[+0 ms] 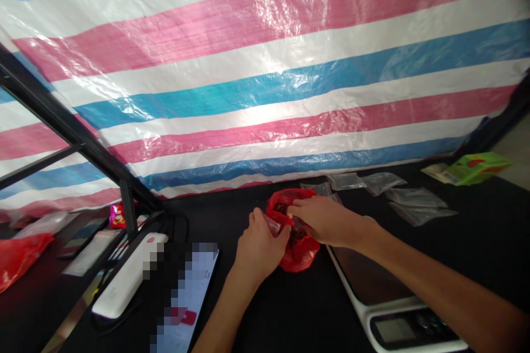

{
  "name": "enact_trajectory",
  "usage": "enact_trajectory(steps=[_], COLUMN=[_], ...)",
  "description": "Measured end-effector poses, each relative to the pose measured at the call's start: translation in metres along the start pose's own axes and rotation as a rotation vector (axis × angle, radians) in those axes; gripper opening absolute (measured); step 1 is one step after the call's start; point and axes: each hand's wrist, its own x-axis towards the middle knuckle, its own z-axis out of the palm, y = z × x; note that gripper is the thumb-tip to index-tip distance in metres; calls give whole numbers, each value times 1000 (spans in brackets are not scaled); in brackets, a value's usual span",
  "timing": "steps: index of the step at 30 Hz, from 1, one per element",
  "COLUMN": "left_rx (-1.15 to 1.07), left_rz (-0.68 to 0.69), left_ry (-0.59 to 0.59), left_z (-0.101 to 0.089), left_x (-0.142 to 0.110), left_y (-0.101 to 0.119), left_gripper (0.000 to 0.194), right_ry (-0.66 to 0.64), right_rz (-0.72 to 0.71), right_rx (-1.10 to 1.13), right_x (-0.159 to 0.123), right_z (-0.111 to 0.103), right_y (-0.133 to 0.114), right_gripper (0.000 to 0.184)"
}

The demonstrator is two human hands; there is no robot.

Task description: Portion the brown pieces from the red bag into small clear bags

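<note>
On the black table lies a red plastic bag, its mouth spread wide around small dark brown pieces. My left hand is at the bag's left side, fingers closed on a small clear plastic bag held over the red one. From the right, my right hand reaches into the red bag. Its fingers are bent together among the dark pieces; what they pinch is hidden. A digital scale with a white frame stands beneath my right forearm.
Several clear zip bags lie at the back right, near a green packet. Left of my arm are a phone and a white power strip. A black metal frame and striped sheeting bound the table.
</note>
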Motion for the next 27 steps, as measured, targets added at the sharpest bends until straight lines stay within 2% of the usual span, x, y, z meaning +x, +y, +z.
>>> enact_trajectory(steps=[3, 6, 10, 13, 15, 20, 22, 24, 27], left_rx=[-124, -346, -601, -770, -848, -903, -896, -810, -616], left_rz=[58, 81, 27, -70, -113, -98, -83, -33, 71], left_ry=[-22, -22, 61, 115, 107, 77, 100, 183, 376], left_z=[9, 20, 31, 31, 29, 20, 17, 13, 6], left_x=[6, 19, 34, 38, 38, 37, 38, 38, 37], left_y=[-8, -19, -26, -24, -21, -15, -15, -15, -15], left_gripper=[27, 26, 25, 21, 17, 15, 19, 20, 18], right_ry=[-15, -38, -79, -73, -52, 33, 50, 51, 47], right_rz=[-17, -43, -62, -37, -22, 10, 13, 15, 30], right_rx=[15, 87, 187, 228, 234, 195, 197, 214, 239], right_x=[0, -1, -3, -3, -2, 2, 4, 4, 2], right_z=[0, 0, -1, -2, -2, 2, 4, 4, -1], right_y=[1, 5, 6, 3, 2, 3, 4, 6, 9], right_gripper=[26, 24, 25, 19, 18, 15, 15, 19, 27])
